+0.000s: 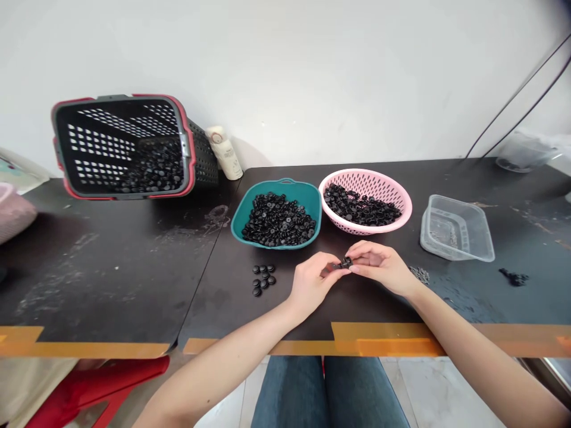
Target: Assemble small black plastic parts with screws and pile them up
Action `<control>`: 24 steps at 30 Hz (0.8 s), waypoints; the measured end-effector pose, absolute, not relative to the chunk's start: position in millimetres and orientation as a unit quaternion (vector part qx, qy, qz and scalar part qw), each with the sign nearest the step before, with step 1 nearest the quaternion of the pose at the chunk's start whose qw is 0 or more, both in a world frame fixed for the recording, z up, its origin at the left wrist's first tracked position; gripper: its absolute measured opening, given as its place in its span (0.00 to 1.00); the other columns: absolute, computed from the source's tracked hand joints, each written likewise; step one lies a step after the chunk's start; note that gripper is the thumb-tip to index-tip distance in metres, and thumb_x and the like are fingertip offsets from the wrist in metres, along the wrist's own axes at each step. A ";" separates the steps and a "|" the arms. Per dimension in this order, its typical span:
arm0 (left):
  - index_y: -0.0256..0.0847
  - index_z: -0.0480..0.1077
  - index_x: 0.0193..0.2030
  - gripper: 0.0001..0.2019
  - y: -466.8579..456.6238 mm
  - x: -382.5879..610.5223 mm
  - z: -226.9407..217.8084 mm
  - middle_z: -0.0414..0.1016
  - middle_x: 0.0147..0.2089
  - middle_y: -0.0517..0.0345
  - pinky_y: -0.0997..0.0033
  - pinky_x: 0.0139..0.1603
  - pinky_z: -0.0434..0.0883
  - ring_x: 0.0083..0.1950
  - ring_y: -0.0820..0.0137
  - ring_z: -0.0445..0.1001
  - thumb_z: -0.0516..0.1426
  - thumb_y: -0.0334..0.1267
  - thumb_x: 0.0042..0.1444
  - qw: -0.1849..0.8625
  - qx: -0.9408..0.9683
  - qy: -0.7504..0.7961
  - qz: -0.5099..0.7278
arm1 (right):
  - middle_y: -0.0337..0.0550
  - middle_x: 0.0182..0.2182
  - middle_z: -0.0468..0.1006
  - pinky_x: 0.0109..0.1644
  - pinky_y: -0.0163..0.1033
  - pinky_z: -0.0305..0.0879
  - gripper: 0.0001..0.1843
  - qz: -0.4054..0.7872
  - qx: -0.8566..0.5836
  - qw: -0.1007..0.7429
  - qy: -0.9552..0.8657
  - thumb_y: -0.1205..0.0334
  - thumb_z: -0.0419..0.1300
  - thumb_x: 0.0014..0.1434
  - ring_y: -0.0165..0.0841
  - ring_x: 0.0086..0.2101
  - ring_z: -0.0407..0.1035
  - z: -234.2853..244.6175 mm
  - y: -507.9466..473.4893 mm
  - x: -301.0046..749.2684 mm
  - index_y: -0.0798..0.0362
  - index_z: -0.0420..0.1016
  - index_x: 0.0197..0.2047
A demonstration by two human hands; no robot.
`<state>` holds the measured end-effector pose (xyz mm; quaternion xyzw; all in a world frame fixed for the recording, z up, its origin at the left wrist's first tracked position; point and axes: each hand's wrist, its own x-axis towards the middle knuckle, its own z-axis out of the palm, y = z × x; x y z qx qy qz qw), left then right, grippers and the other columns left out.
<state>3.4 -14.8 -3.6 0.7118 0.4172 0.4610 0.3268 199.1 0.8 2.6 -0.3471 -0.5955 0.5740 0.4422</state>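
My left hand point(314, 276) and my right hand point(379, 266) meet above the dark table, fingertips pinched together. Between them are small black plastic parts point(345, 262), one side in each hand; their exact kind is too small to make out. Left of my left hand lies a loose group of round black caps point(264, 279). Behind my hands stand a teal basin point(238, 223) full of black discs and a pink strainer basket point(404, 199) with black ring-like parts. Close to my right wrist is a small pile of silvery metal pieces point(419, 274).
A grey-and-red basket point(191, 142) with black parts lies tipped at the back left, beside a white bottle point(225, 156). A clear plastic tub point(461, 229) and a black pile point(513, 277) are at the right. Orange tape point(392, 339) lines the table's front edge.
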 end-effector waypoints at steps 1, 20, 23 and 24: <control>0.39 0.73 0.36 0.10 -14.5 3.1 -4.0 0.74 0.33 0.57 0.77 0.30 0.72 0.31 0.73 0.73 0.60 0.43 0.53 0.317 0.720 0.416 0.457 | 0.44 0.41 0.73 0.48 0.42 0.71 0.12 0.576 -0.344 0.442 -0.595 0.65 0.68 0.49 0.34 0.40 0.71 2.7 0.5 199.0 0.50 0.77 0.39; 0.38 0.72 0.36 0.10 -13.4 0.6 -6.2 0.75 0.33 0.58 0.78 0.30 0.72 0.29 0.75 0.73 0.62 0.43 0.52 0.273 0.743 0.402 0.461 | 0.42 0.40 0.76 0.47 0.39 0.71 0.08 0.590 -0.342 0.435 -0.588 0.69 0.67 0.50 0.32 0.39 0.73 5.4 -2.1 198.3 0.50 0.77 0.35; 0.38 0.72 0.35 0.10 -12.7 0.2 -7.1 0.75 0.32 0.58 0.77 0.30 0.71 0.29 0.75 0.73 0.61 0.43 0.53 0.270 0.747 0.400 0.457 | 0.42 0.40 0.77 0.47 0.39 0.71 0.08 0.591 -0.345 0.428 -0.590 0.68 0.67 0.50 0.32 0.40 0.74 6.7 -2.7 199.0 0.50 0.77 0.35; 0.39 0.72 0.35 0.10 -12.4 0.0 -7.6 0.75 0.32 0.58 0.77 0.30 0.71 0.28 0.75 0.73 0.61 0.44 0.53 0.268 0.749 0.400 0.456 | 0.43 0.41 0.77 0.47 0.40 0.71 0.08 0.591 -0.349 0.426 -0.590 0.68 0.67 0.50 0.33 0.40 0.74 7.1 -3.1 199.2 0.50 0.77 0.35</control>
